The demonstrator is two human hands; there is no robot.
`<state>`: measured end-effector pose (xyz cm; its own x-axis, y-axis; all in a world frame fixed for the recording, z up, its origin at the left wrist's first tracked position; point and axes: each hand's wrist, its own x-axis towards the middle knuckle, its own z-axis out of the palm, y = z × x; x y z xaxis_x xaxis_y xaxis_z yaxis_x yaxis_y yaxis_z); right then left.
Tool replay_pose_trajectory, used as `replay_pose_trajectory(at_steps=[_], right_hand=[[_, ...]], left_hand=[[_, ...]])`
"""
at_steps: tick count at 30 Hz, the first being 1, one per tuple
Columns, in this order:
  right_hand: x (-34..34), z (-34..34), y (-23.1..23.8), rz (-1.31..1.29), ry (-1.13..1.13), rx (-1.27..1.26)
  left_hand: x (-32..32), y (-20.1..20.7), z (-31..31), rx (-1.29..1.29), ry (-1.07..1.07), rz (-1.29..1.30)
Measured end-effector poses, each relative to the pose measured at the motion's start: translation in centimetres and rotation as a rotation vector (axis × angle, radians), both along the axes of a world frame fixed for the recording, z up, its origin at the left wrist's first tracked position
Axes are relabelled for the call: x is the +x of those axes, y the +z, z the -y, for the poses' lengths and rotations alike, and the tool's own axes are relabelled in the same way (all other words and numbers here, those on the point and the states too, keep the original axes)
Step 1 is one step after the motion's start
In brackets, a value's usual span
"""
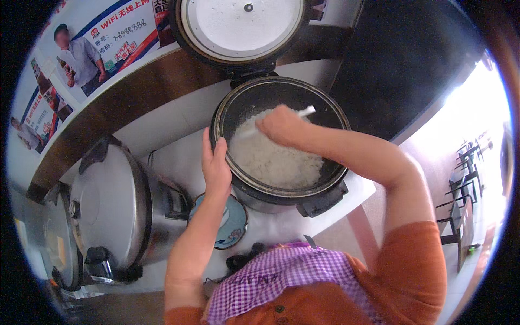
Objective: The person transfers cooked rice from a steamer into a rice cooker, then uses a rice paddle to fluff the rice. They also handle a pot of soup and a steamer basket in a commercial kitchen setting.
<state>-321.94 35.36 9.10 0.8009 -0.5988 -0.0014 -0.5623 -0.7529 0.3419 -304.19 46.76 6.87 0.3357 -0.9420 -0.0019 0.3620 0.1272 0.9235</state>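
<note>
A large black-rimmed rice cooker [337,116] stands in front of me with its lid [244,27] tipped up at the back. Cooked white rice [276,165] fills its lower part. Inside the pot, my right hand [283,127] is closed around a white rice paddle [307,111]; one end pokes out to the right of the fist, the other runs left over the rice. My left hand [216,165] lies against the cooker's left rim, fingers straight and thumb apart from them. Beside that wrist, a blue patterned bowl [234,219] is partly covered by my forearm.
Two closed silver cookers, one nearer [111,203] and one farther left [57,238], share the white counter [260,227]. Posters [108,43] hang on the wall behind. A dark panel [390,65] rises at the back right. Chairs and tables [460,200] stand off to the far right.
</note>
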Motion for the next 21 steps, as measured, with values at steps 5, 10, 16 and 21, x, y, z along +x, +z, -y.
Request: replay_pose_trajectory(at_steps=[5, 10, 16, 21], right_hand=[[-4.2, -4.2, 10.2, -0.418, -0.038, 0.146], [-4.5, -3.5, 8.6, -0.604, -0.180, 0.381], [-5.0, 1.6, 9.1, -0.300, -0.267, 0.174], [-2.0, -0.2, 6.2, -0.391, -0.224, 0.467]], left_hand=[[0.0, 0.8, -0.8, 0.054, 0.030, 0.064], [-0.5, 1.1, -0.7, 0.054, 0.033, 0.018], [-0.8, 1.2, -0.5, 0.048, 0.045, 0.056], [-0.3, 0.8, -0.5, 0.024, 0.045, 0.081]])
